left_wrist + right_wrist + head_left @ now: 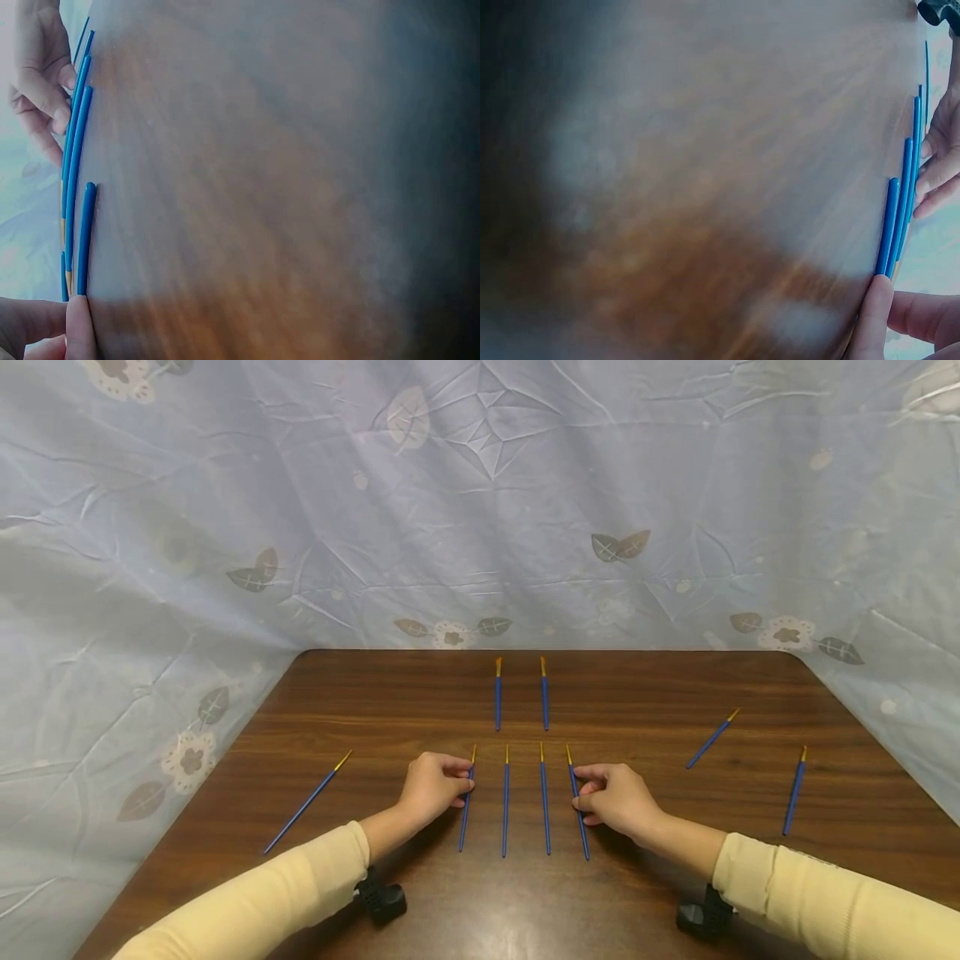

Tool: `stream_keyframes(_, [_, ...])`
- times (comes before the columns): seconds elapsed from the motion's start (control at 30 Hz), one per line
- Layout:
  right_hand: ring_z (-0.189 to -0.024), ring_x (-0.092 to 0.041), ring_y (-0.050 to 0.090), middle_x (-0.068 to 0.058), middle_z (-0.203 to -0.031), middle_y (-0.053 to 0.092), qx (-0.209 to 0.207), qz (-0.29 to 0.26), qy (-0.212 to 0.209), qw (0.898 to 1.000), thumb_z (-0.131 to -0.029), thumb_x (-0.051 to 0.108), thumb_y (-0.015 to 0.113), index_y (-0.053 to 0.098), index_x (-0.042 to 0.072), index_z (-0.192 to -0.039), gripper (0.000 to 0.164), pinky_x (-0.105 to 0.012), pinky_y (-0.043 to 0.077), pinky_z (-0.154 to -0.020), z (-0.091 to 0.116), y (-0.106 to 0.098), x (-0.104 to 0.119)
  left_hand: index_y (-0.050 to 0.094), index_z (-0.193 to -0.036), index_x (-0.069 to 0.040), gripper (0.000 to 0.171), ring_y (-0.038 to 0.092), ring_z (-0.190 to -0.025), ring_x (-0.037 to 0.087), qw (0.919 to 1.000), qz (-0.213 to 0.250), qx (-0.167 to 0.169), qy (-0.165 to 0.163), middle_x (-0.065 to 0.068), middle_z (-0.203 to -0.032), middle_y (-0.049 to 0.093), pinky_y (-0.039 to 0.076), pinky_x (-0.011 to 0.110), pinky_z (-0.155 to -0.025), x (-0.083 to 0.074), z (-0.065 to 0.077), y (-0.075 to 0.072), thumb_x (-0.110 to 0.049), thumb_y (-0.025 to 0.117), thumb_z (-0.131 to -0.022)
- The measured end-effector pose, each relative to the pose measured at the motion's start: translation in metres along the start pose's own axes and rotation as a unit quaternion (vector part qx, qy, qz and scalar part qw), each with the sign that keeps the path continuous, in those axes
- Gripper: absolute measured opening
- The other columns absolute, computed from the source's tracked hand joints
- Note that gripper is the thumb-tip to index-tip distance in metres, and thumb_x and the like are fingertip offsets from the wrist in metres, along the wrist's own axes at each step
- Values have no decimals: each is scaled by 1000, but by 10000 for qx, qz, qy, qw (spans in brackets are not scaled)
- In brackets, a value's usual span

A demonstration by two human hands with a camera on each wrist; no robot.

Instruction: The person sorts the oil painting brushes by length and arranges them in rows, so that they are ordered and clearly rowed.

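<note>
Several slim paintbrushes with blue handles and yellow tips lie in a row at the middle of the table, tips away from me. At the row's left end my left hand pinches a paintbrush between thumb and fingers. My right hand pinches the paintbrush at the right end, its handle slanting slightly. Between the hands, two more brushes lie untouched, nearly parallel. In the left wrist view, fingertips sit on a blue handle; the right wrist view shows likewise a pinched handle.
Two wider brushes lie side by side farther back. One brush rests diagonally at left; two others are at right. A patterned cloth hangs behind the table and along its sides.
</note>
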State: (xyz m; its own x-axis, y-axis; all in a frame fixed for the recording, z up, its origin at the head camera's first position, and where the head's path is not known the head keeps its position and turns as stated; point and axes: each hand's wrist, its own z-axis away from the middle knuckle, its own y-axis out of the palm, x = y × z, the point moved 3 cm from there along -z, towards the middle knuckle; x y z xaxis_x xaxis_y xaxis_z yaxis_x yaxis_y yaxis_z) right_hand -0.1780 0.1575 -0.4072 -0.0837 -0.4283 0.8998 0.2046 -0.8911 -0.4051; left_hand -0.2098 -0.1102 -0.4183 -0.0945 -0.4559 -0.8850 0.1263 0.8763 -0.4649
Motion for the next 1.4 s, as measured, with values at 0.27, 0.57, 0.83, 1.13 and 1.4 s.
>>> stream_keyframes(0.27, [-73, -19, 64, -11, -82, 56, 29, -107, 9, 9999, -83, -11, 66, 51, -16, -128, 48, -33, 58, -63, 0, 0, 0, 69, -105, 10, 24, 70, -68, 21, 10000, 6, -42, -62, 14, -89, 68, 57, 26, -56, -2, 0, 0, 8, 73, -81])
stream_keyframes(0.57, [-73, -20, 64, -12, -83, 58, 18, -128, 14, 9999, -84, -10, 66, 52, -16, -127, 45, -33, 58, -64, -1, 0, -1, 68, -106, 10, 25, 70, -67, 21, 9999, 104, -54, -118, 14, -89, 68, 57, 26, -56, -1, 1, 0, 8, 73, -81])
stream_keyframes(0.83, [-74, -20, 65, -12, -84, 57, -8, -226, 67, 9997, -84, -10, 66, 53, -15, -126, 44, -34, 59, -64, -2, -1, -1, 68, -108, 10, 27, 70, -70, 21, 9996, 264, -33, -116, 12, -89, 67, 58, 27, -58, 0, 1, -1, 9, 72, -81])
stream_keyframes(1.13, [-75, -20, 63, -11, -87, 57, 56, -490, 250, 9985, -85, -7, 67, 56, -13, -120, 38, -35, 59, -65, -3, -5, -2, 67, -107, 10, 27, 69, -78, 26, 9959, 829, 47, -363, 15, -94, 67, 59, 32, -62, 2, 3, -4, 10, 72, -81])
stream_keyframes(1.4, [-79, -21, 63, -12, -92, 59, 149, -618, 262, 9976, -88, -3, 67, 58, -11, -117, 31, -36, 58, -68, -3, -12, -1, 68, -109, 8, 27, 67, -89, 26, 9940, 944, 271, -483, 15, -100, 68, 59, 33, -65, 2, 4, -13, 6, 72, -82])
